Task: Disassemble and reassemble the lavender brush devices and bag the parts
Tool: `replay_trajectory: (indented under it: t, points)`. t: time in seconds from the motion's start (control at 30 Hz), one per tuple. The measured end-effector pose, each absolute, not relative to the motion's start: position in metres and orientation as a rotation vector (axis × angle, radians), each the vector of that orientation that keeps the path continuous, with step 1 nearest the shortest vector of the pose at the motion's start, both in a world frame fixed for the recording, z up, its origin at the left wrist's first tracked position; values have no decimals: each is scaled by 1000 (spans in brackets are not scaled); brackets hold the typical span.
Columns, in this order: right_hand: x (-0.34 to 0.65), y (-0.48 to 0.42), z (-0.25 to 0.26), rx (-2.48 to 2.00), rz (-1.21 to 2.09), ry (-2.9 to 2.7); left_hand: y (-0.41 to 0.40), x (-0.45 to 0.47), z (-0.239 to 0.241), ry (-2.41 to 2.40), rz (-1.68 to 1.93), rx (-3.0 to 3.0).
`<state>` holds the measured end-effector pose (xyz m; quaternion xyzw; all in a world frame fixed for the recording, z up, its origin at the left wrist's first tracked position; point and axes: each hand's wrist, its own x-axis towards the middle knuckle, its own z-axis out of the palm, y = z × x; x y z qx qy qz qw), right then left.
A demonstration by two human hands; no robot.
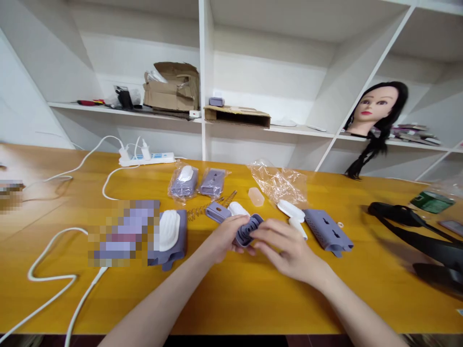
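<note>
My left hand (226, 236) and my right hand (285, 248) meet over the orange table (231, 299), both closed around a small purple ribbed plastic part (249, 229). Just behind it lie a flat purple piece (218, 211), a white oval cap (238, 208) and a metal spring (198, 210). To the right rest two white oval pieces (291, 210) and a purple slotted shell (327, 231). An assembled purple unit with a white ribbed pad (170, 231) lies to the left.
Two bagged purple parts (197, 183) and an empty clear bag (278, 183) lie farther back. A white power strip (146, 158) with cables sits at the back left. A black strap (415, 231) lies on the right. Shelves behind hold cardboard boxes (173, 86) and a mannequin head (376, 108).
</note>
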<state>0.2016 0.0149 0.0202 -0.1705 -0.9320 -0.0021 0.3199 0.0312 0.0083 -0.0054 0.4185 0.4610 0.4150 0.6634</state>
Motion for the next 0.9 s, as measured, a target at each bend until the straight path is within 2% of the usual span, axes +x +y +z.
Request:
replay_trajectory:
  t: [0.1,0.2,0.3,0.53,0.7,0.9]
  points:
    - [191,29,39,-641,199,-2306,4,35,-4,1150,802,1133]
    - [156,49,52,-782,85,-2570,-1,42,-3,1274,509,1373]
    - [105,72,49,-641,-110,-2965,-1,46,-7,1220,329,1418]
    - [27,103,12,-483,-130,-3155,0,45,-8,1159,311,1462]
    - [26,110,-2,-400,-49,-3121,-2,45,-7,1156,345,1473]
    - [37,120,7,-445,179,-2840,-1,38,-13,1198,336,1483]
